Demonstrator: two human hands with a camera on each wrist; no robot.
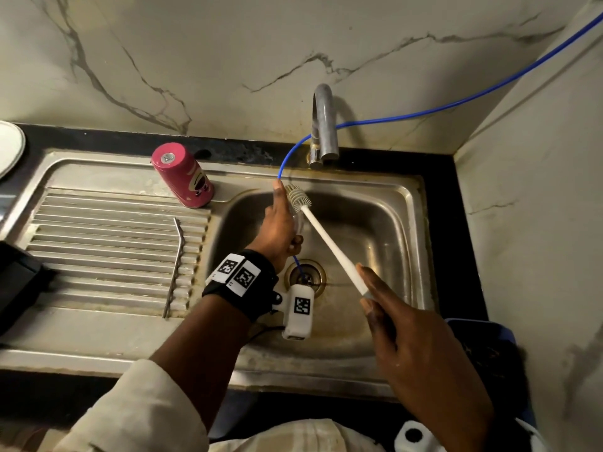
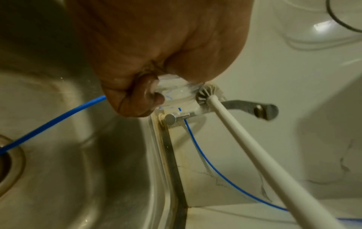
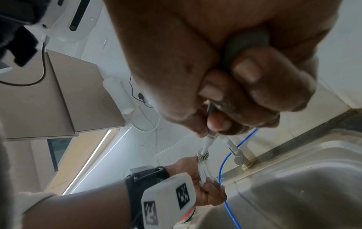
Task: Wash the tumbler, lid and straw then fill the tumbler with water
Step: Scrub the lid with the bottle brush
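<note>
Over the sink (image 1: pixel 404 203), the left hand (image 1: pixel 277 223) has its fingers curled round a clear lid (image 2: pixel 176 93), held on edge above the basin; in the head view the lid is mostly hidden behind the hand. The right hand (image 1: pixel 408 337) is wrapped round the grey end of a long white brush (image 1: pixel 329 243), thumb pressed on the handle, and the bristled head sits against the lid's rim near the left fingertips. The lid looks like thin, stiff plastic, light and probably slick when wet, so a hold across its rim with thumb opposite fingers seems safest, firm enough that brush pressure does not twist it loose. The pink tumbler (image 1: pixel 184 174) stands upside down on the drainboard (image 1: pixel 114 236) at the sink's back left corner, well apart from the hands; it likely needs a whole-hand wrap round its body. The metal straw (image 1: pixel 174 265), bent at its top, lies along the drainboard ridges; narrow and rigid, it would best be pinched near the middle. A blue hose (image 1: pixel 456 102) runs from the wall past the tap (image 1: pixel 323 125) down behind the left hand to the drain (image 1: pixel 305 275). No water can be seen running from the tap.
</note>
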